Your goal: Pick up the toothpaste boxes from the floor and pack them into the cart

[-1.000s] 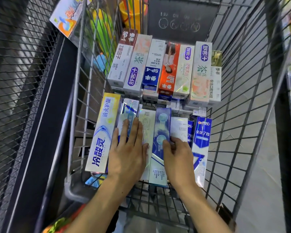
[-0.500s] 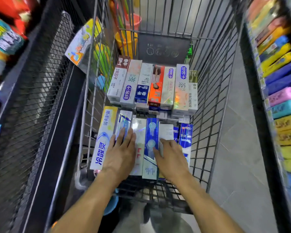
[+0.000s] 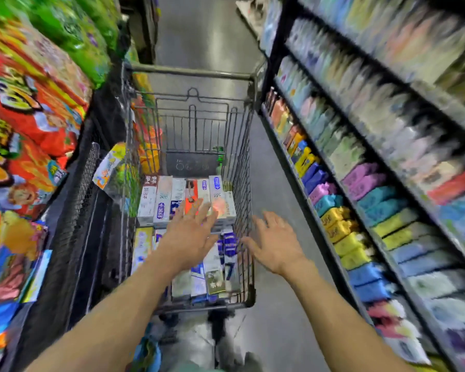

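Observation:
A wire shopping cart [image 3: 249, 183] stands in the aisle in front of me. Two rows of toothpaste boxes lie flat in it: a far row [image 3: 161, 202] and a near row [image 3: 212, 280]. My left hand [image 3: 191, 234] hovers above the boxes with fingers spread and straight, holding nothing. My right hand [image 3: 274, 242] is raised over the cart's right rim, fingers spread, also holding nothing. The picture is blurred by motion.
A black shelf rack [image 3: 333, 237] with colourful packs runs along the right. On the left a black mesh rack [image 3: 73, 216] holds bright snack bags [image 3: 24, 116]. Grey aisle floor [image 3: 269, 183] lies between the cart and the right shelves.
Both hands have lifted off the near row of boxes and now hover above the cart with fingers spread. The view has pulled back and tilted up, showing the whole cart and aisle.

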